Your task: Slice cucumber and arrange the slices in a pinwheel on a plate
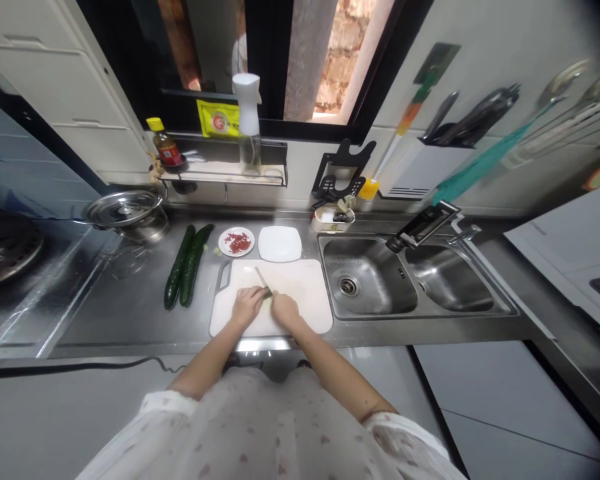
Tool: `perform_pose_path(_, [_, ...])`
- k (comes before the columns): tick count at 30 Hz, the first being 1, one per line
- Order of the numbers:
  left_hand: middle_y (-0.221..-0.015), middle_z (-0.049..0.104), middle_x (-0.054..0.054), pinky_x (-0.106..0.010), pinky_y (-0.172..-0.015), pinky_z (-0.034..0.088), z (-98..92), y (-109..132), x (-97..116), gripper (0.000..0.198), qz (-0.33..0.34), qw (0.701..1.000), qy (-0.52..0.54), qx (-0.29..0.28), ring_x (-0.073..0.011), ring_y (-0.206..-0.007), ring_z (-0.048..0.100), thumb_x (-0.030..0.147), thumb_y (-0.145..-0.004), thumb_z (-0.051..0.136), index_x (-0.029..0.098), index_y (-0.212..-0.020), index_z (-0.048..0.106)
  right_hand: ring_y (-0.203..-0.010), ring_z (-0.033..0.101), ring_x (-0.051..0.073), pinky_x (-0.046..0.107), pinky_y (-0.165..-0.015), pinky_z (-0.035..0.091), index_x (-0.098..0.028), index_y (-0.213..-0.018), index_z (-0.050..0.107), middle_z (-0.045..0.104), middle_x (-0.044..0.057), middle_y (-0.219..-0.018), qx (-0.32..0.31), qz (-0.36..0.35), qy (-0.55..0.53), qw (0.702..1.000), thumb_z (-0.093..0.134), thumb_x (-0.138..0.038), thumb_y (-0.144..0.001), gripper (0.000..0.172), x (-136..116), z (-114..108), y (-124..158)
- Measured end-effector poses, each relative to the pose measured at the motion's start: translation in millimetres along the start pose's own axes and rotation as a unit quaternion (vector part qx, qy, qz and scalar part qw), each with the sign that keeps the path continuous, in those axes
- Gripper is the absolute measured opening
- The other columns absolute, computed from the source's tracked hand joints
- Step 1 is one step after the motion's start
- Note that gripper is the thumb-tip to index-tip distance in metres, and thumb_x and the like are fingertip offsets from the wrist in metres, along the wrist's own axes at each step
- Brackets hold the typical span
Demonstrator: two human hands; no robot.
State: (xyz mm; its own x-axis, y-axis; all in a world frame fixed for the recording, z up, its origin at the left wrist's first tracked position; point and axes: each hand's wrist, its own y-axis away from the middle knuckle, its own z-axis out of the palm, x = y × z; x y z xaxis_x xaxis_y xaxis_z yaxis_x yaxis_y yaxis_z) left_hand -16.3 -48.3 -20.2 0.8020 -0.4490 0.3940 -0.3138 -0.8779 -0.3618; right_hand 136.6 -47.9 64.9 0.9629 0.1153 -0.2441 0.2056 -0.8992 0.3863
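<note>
A white cutting board (300, 287) lies on the steel counter in front of me. My right hand (285, 309) is closed round the handle of a knife (262, 279), whose blade points away over the board. My left hand (247, 304) is curled, fingers pressed down on something small and green beside the blade; I cannot make out what it is. Two whole cucumbers (185, 265) lie left of the board. Behind the board stand a small round plate of chopped red bits (237, 242) and a square white plate (279, 243).
A double steel sink (380, 287) with a tap (425, 227) lies right of the board. A lidded steel pot (130, 213) and a stove are at the left. A shelf under the window holds bottles (166, 148). Utensils hang on the right wall.
</note>
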Motion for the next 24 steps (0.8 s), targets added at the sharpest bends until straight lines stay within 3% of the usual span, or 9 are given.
perform_pose_path(14, [-0.109, 0.065, -0.006, -0.036, -0.085, 0.039, 1.6, 0, 0, 0.029, -0.006, 1.0, -0.004, -0.006, -0.0196, -0.096, 0.058, 0.02, -0.091, 0.047, 0.025, -0.115, 0.064, -0.096, 0.065, 0.023, 0.031, -0.076, 0.047, -0.013, -0.114, 0.054, 0.068, 0.016, -0.099, -0.054, 0.037, 0.018, 0.998, 0.037, -0.009, -0.089, 0.031, 18, 9, 44])
perform_pose_path(24, [-0.108, 0.065, -0.006, -0.035, -0.084, 0.04, -2.4, -3, 4, 0.029, -0.007, 1.0, 0.004, -0.01, -0.0189, -0.095, 0.057, 0.019, -0.091, 0.046, 0.026, -0.114, 0.063, -0.098, 0.065, 0.023, 0.031, -0.077, 0.048, -0.012, -0.115, 0.056, 0.068, 0.016, -0.101, -0.043, 0.037, 0.012, 0.998, 0.035, -0.008, -0.089, 0.033, 11, 2, 28])
